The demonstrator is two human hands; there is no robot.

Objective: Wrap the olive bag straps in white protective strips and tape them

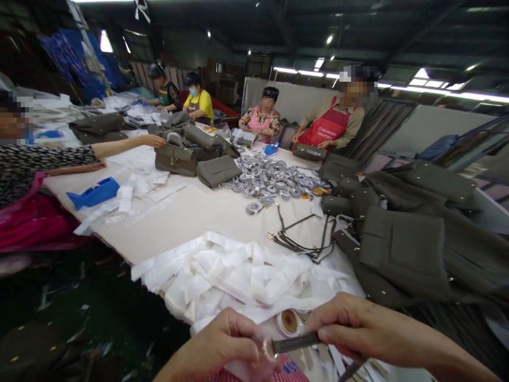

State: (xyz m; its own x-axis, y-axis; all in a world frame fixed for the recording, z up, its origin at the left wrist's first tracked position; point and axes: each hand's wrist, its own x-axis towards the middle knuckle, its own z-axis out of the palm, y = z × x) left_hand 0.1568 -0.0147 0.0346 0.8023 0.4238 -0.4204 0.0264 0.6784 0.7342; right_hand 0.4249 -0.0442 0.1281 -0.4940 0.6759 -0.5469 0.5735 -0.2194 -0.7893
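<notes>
**Strap end in hand, heaps all around**

Long and pale, the worktable [191,212] runs away from me, crowded with co-workers, olive bags [401,249], a heap of wrapped metal fittings [270,180] and white paper strips [238,276].

From the head view, my left hand [222,345] pinches a metal ring [269,349], and my right hand [358,329] is closed on the dark strap [296,343] joined to it, low at the near edge. The strap lies nearly level, long axis left to right, ring end pointing left. Judging by the loose straps [302,239] and piled bags, much work remains; this piece looks mid-handling.
</notes>
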